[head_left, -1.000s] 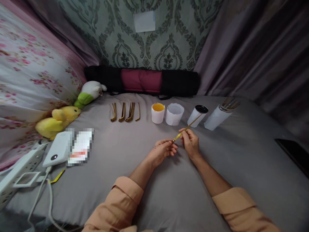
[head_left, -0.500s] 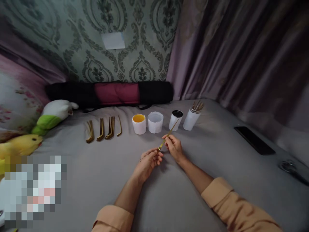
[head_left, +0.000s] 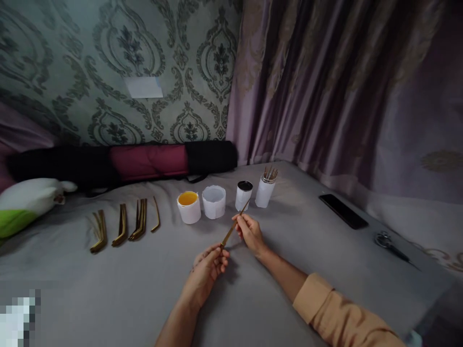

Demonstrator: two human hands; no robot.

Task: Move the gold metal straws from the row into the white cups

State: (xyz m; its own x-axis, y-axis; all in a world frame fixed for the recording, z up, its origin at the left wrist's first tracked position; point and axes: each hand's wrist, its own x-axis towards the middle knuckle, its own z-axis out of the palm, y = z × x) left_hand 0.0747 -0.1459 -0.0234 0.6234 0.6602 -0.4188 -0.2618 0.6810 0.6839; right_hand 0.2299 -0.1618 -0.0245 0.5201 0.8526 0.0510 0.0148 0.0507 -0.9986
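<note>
A thin golden stick (head_left: pixel 235 225) is held between both my hands above the grey bed sheet (head_left: pixel 289 250). My left hand (head_left: pixel 207 268) pinches its lower end. My right hand (head_left: pixel 249 232) pinches it near the middle, and its upper tip points toward the black-topped white cup (head_left: pixel 243 194). Just beyond my hands stand a white cup with yellow contents (head_left: pixel 188 206), a white empty-looking cup (head_left: pixel 214 201) and a white cup holding several sticks (head_left: pixel 265 188).
Bent golden pieces (head_left: pixel 123 225) lie in a row at the left. A black and maroon roll (head_left: pixel 123 163) runs along the wall. A phone (head_left: pixel 343 210) and scissors (head_left: pixel 392 245) lie at the right by the curtain. A green and white plush toy (head_left: pixel 27 202) sits far left.
The view has swung to the right, bringing the phone and scissors into sight and the plush toys toward the left edge. Both hands keep their pinch on the stick.
</note>
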